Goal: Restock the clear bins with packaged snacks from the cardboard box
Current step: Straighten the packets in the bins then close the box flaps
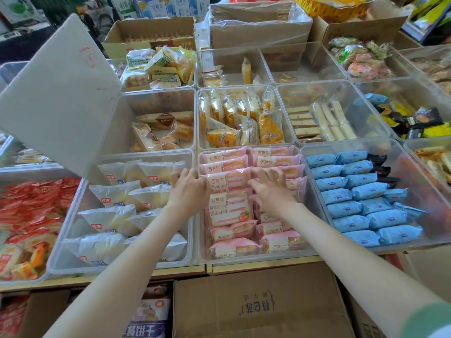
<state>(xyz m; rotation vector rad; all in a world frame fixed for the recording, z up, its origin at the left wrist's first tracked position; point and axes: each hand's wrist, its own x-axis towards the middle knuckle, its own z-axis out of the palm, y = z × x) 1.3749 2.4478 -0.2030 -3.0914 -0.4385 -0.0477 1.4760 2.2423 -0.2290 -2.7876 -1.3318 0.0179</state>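
Cardboard box [256, 306] sits below the table's front edge, flaps look closed; one clear bin [251, 257] at front-centre holds pink packets [229, 211], two columns, roughly a dozen visible, long axes left-right; left hand [189, 191] curls on the left end of the top packet [227, 180]; right hand [271, 191] bent-fingered just right of it, grasp can't be told.

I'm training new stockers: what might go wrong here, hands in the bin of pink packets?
The pink-wrapped packets fill the clear plastic bin nearly to its rim; rough handling by the left hand and right hand may crush them or slide out. The tilted translucent white lid might drop onto the left arm.
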